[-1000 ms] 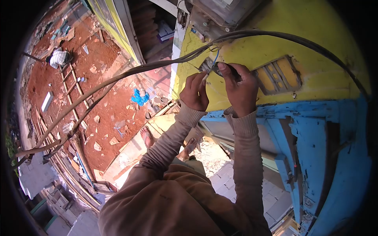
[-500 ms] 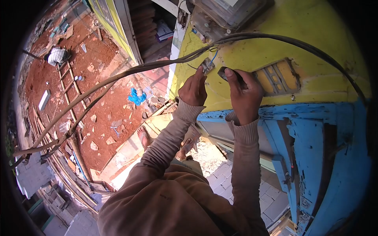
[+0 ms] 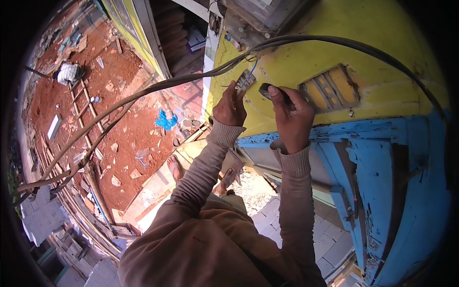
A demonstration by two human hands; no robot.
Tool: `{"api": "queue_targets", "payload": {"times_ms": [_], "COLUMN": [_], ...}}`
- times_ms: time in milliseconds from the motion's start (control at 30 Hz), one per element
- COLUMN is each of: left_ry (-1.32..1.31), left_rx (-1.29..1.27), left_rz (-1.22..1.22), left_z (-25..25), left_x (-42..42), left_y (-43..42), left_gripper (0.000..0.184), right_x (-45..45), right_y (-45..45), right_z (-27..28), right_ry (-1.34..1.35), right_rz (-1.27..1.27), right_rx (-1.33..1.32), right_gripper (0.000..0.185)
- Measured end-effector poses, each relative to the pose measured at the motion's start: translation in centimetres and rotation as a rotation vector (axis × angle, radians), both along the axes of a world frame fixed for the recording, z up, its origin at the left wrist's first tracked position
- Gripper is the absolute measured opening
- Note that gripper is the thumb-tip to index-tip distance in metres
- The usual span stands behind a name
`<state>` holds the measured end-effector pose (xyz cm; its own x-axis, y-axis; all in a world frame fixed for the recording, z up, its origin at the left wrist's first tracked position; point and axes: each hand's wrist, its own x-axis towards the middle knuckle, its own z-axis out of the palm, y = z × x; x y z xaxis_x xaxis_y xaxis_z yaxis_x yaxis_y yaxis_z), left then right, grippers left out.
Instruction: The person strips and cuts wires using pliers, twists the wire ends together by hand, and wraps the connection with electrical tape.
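Between the thumb and fingers of my left hand (image 3: 230, 107) is a small grey electrical fitting (image 3: 245, 80), probably a switch or socket piece. A blue wire (image 3: 254, 66) runs from the fitting up toward the dark cables. My right hand (image 3: 294, 112) is closed round a black roll of tape (image 3: 266, 90), its thumb lying on the near face. The roll sits just right of the fitting, with a small gap between them. Behind both hands is a yellow wall (image 3: 282, 71). The fingertips of my left hand are partly hidden.
Thick dark cables (image 3: 191, 77) cross in front of the wall, above my hands. A meter-like box (image 3: 267, 16) is mounted at the top. A vent grille (image 3: 330, 90) and blue peeling woodwork (image 3: 382, 186) lie to the right. Rubble and a bamboo ladder (image 3: 81, 103) cover red soil at left.
My view has shifted slightly. The fitting in my left hand shows more of its face, and both hands appear a little further left. The tape roll has tilted somewhat.
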<state>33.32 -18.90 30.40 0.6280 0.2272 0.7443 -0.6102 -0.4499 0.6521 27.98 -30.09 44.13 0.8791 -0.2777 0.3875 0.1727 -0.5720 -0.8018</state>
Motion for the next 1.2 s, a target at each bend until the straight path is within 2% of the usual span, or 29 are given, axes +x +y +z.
{"api": "queue_targets", "payload": {"times_ms": [67,300,367,500,567,600,667,700,767,900,967,1200], "left_ry": [0.098,0.132,0.335,0.275,0.186,0.186,0.465,0.465,0.643,0.718,0.618,0.778], "left_rx": [0.006,-0.030,0.035,0.132,-0.117,-0.120,-0.519,-0.523,-0.817,-0.869,-0.834,-0.966], "left_rz": [-0.001,-0.002,-0.059,-0.101,-0.176,-0.174,-0.444,-0.439,-0.603,-0.667,-0.695,-0.739], "left_z": [0.2,1.0,2.2,2.5,1.9,2.2,2.9,3.2,3.9,4.2,3.8,2.7], "left_x": [-0.3,-0.2,-0.8,-0.6,-0.3,-0.5,-1.3,-1.4,-1.4,-1.1,-1.0,-0.6], "left_y": [0.1,0.5,0.9,1.1,0.7,0.7,1.1,1.3,1.7,2.6,2.5,1.8], "left_gripper": [0.035,0.032,0.032,0.029,0.026,0.026,0.023,0.023,0.023,0.019,0.017,0.014], "right_x": [0.2,1.0,1.0,1.5,1.7,1.7,1.7,1.7,1.4,0.4,-0.1,-0.9], "right_y": [0.0,-0.2,-0.2,-0.2,-0.2,-0.3,-0.4,-0.4,-0.3,0.1,0.4,1.5], "right_z": [-0.1,-1.2,-1.1,-1.5,-1.5,-1.3,-1.0,-1.0,-0.8,-1.0,-1.1,-2.4], "right_ry": [0.042,0.022,0.084,0.079,0.094,0.094,0.053,0.055,0.042,-0.020,-0.060,-0.059], "right_rz": [0.001,0.068,0.048,0.075,0.105,0.107,0.203,0.208,0.274,0.283,0.240,0.118], "right_rx": [0.011,0.113,0.124,0.176,0.166,0.164,0.088,0.086,0.075,-0.020,-0.147,-0.150], "right_gripper": [0.032,0.031,0.031,0.030,0.029,0.029,0.025,0.025,0.021,0.021,0.022,0.025]}}
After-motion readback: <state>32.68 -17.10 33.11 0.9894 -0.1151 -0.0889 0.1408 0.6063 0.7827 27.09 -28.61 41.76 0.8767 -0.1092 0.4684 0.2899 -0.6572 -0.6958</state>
